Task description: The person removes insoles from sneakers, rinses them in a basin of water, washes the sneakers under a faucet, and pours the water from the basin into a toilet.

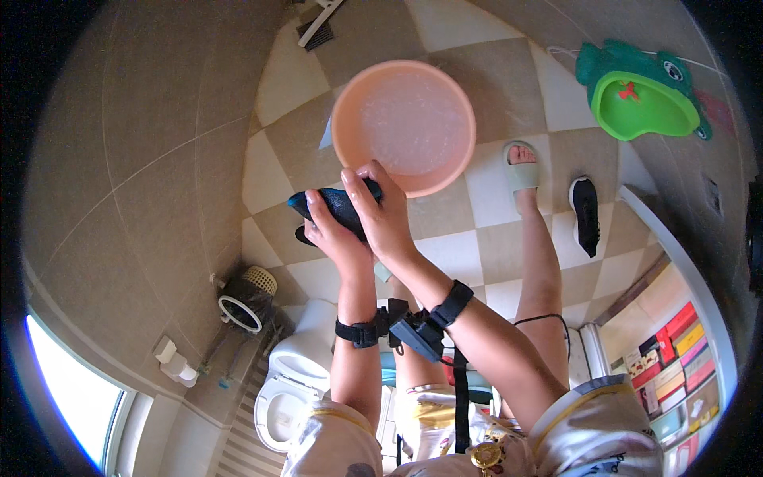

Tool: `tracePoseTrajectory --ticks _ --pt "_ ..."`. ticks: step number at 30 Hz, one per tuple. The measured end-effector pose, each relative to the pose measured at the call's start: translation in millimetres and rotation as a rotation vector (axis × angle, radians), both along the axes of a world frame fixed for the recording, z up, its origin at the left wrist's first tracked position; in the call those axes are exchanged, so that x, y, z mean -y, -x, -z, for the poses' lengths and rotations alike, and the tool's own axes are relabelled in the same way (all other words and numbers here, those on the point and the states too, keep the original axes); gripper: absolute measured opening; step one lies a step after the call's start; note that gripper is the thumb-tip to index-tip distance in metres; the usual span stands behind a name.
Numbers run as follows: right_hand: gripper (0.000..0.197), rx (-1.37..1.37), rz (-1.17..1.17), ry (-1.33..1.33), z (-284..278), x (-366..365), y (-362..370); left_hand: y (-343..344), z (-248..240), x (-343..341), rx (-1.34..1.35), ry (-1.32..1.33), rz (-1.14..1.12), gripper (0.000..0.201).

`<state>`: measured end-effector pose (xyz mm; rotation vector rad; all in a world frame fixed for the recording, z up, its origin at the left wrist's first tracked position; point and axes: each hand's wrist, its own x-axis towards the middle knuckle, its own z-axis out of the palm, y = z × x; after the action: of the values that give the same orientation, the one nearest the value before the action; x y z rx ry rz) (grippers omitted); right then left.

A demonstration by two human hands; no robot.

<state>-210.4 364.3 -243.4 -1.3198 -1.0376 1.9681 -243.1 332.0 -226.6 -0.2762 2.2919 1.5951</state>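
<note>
Both of my hands grip a dark, wet-looking insole-shaped piece (340, 208) with a blue edge, held up just in front of the basin's near left side. My left hand (343, 245) is closed around its near side, thumb on top. My right hand (385, 213) wraps its right end, fingers bent over it. What kind of thing it is I cannot fully make out, since my fingers cover part of it. Just beyond my hands stands a peach-coloured round basin (350, 147) with foamy, cloudy water. A black object (303, 235) shows partly from behind my left hand, low down.
A black shoe with a white sole (584, 216) lies on the checkered tiles at the right, near my slippered foot (522, 163). A green frog-shaped tub (648, 107) leans at the far right. A toilet (290, 389) and a waste bin (245, 302) stand at the near left.
</note>
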Motion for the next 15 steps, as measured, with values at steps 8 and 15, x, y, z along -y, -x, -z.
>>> tracePoseTrajectory --ticks 8,15 --pt "0.041 0.055 -0.049 0.117 14 -6 7 10 14 -8 0.127 -0.091 -0.015 0.024" --pt "0.038 -0.002 0.0 0.095 30 1 5 13 35 9 0.211 -0.119 -0.007 0.021"
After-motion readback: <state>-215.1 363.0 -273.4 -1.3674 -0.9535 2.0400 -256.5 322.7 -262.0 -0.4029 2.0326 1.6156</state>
